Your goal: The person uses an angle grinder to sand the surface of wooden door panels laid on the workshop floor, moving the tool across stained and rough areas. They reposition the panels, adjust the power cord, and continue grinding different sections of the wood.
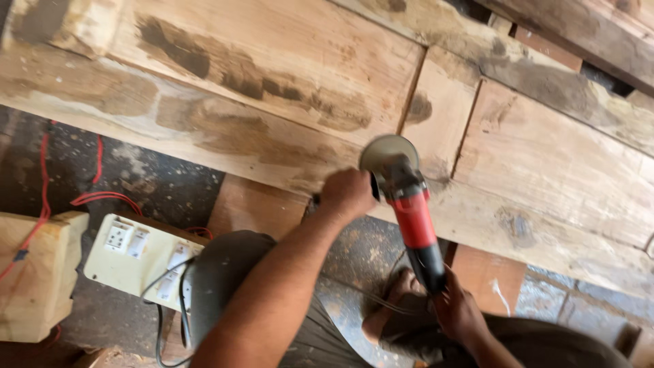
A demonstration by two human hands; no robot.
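At the far left, a pale block of cut timber (33, 272) sits on the dark, dusty floor (157, 184), with red wires (102, 197) trailing over the floor behind it. Just right of the block lies a cream-coloured switch and socket board (139, 257); black cables (163, 320) run from its near edge toward the bottom of the view. Beside the board is the person's bent knee in grey cloth (225, 272).

Above all this, a wide run of rough wooden planks (272, 75) crosses the view from the left edge to the right edge, with dark stains on its top face and joints between the separate pieces.

The left hand (347, 194) is at the near edge of the planks, closed in a fist around the side handle of an angle grinder (405, 197), though the handle itself is hidden by the fingers. The grinder has a grey head and a red body that turns black toward the rear. Its round disc (388, 153) rests on the plank surface, close to the near edge and next to a joint between two boards.

The right hand (458, 310) grips the black rear end of the grinder, fingers wrapped round it, below the planks' edge. A thin cord runs off from there to the left, past a bare foot (395, 300) on the floor. To the right of the foot lie reddish tiles (487, 272) under the planks' near edge.
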